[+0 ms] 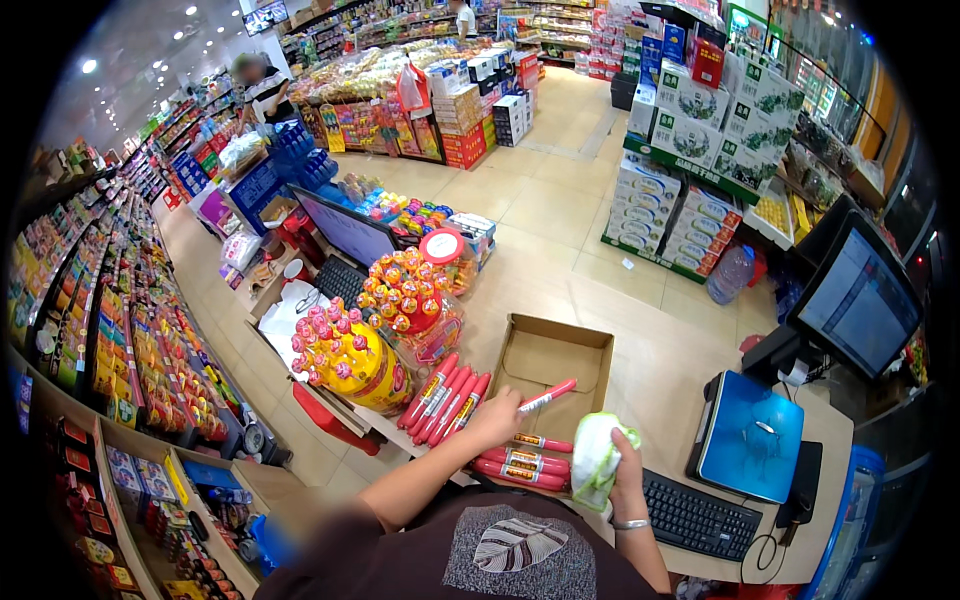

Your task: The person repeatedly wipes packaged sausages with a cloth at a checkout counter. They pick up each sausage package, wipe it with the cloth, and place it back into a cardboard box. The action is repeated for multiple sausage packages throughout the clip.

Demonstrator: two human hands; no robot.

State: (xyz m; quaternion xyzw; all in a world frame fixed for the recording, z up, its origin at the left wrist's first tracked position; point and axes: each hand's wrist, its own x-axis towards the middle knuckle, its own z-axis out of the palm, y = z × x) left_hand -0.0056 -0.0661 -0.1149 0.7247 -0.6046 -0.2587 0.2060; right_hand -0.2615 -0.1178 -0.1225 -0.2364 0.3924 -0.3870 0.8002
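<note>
My left hand (498, 417) is closed around one end of a red-wrapped sausage (550, 396), its other end pointing right over the near part of an open cardboard box (508, 350). In my right hand (628, 475) is a bunched white and green cloth (596, 455), held beside the box's near right corner. Several more sausages lie side by side in a left pile (440, 396) next to my left hand. A near pile of sausages (522, 466) lies close to my body, its right ends partly behind the cloth.
Lollipop tubs (365, 370) stand left of the sausages, by a monitor (350, 228). On the right are a black keyboard (700, 515), a blue-topped scale (752, 435) and a tilted screen (862, 295). Stacked cartons (690, 130) stand beyond the counter. A person (264, 90) stands far left.
</note>
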